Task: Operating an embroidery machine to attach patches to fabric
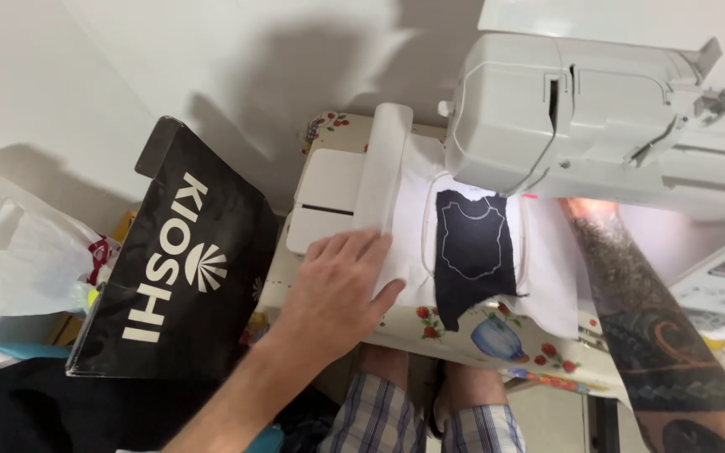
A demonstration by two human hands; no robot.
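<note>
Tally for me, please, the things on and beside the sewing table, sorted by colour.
White: 4 – sewing machine, fabric sheet under the left hand, embroidery hoop, plastic bag
Black: 2 – fabric piece with a stitched outline, paper bag
Patterned: 1 – fruit-print tablecloth
Total: 7

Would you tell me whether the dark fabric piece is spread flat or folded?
Spread flat: the dark fabric piece lies open on the white cloth, its stitched outline fully visible.
</note>
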